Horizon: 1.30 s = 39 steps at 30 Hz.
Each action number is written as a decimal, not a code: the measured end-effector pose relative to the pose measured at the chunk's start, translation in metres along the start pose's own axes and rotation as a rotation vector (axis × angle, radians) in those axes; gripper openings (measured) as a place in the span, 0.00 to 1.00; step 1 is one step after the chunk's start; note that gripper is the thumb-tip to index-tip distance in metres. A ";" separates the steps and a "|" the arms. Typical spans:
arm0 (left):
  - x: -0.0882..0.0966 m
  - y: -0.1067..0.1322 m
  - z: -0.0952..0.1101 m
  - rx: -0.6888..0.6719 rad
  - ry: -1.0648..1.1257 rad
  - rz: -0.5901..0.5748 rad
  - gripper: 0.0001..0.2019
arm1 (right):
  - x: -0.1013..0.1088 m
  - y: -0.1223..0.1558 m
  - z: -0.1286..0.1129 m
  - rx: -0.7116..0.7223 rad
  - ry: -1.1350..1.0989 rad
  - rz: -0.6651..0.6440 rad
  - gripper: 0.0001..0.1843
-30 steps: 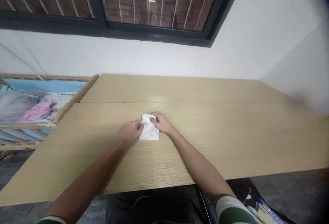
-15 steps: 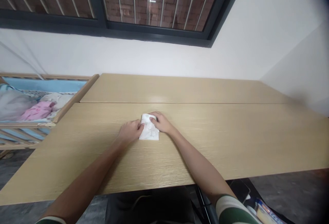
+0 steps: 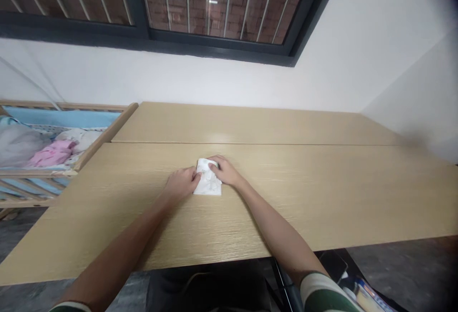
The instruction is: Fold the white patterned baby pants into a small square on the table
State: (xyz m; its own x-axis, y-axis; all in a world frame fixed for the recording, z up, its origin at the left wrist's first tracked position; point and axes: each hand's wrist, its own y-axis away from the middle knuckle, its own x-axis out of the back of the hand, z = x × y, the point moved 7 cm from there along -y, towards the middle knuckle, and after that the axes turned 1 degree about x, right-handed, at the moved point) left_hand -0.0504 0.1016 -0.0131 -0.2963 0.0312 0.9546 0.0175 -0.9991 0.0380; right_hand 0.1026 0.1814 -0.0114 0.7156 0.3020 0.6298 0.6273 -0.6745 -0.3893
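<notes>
A small white packet point(image 3: 208, 182), soft-looking and faintly marked, lies on the wooden tabletop point(image 3: 304, 188) between my hands. My left hand point(image 3: 181, 182) is closed at its left edge, thumb against the packet and the other fingers curled under. From the upper right, my right hand point(image 3: 225, 171) grips its corner, with the thumb on top and the index finger along the far edge. The packet's lower edge shows uncovered and straight. What lies beneath the packet is hidden.
A wooden crib point(image 3: 107, 135) with blue lining, a pink cloth point(image 3: 53, 153) and white bedding adjoins the table's left end. Behind the table rises a white wall point(image 3: 214, 80) with a dark-framed window point(image 3: 214, 52). Below the front edge at right are boxed items point(image 3: 372, 297).
</notes>
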 end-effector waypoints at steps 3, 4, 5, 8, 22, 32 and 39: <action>0.000 0.000 0.000 -0.003 -0.004 0.003 0.18 | 0.000 0.000 0.000 -0.003 -0.001 -0.002 0.14; 0.000 0.000 0.000 -0.004 -0.006 0.003 0.18 | 0.000 0.000 0.000 -0.001 -0.001 -0.002 0.14; 0.000 0.000 0.001 -0.005 -0.008 0.003 0.18 | 0.000 0.000 -0.001 0.001 -0.001 -0.001 0.14; 0.001 0.000 0.001 -0.008 -0.012 0.004 0.18 | 0.001 0.000 -0.002 0.004 0.002 0.003 0.14; 0.000 0.002 0.003 -0.031 -0.014 -0.022 0.17 | 0.001 0.000 -0.003 0.002 0.011 0.003 0.14; 0.003 0.005 0.009 -0.067 0.012 -0.036 0.16 | 0.002 0.000 -0.004 -0.003 0.020 0.001 0.14; 0.003 0.006 0.007 -0.046 0.017 -0.026 0.15 | 0.001 -0.001 -0.001 0.008 0.033 0.003 0.14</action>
State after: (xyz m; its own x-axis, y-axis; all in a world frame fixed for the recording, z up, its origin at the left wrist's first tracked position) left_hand -0.0440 0.0962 -0.0079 -0.3127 0.0574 0.9481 -0.0340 -0.9982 0.0493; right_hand 0.1025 0.1817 -0.0092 0.7069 0.2781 0.6503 0.6280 -0.6698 -0.3962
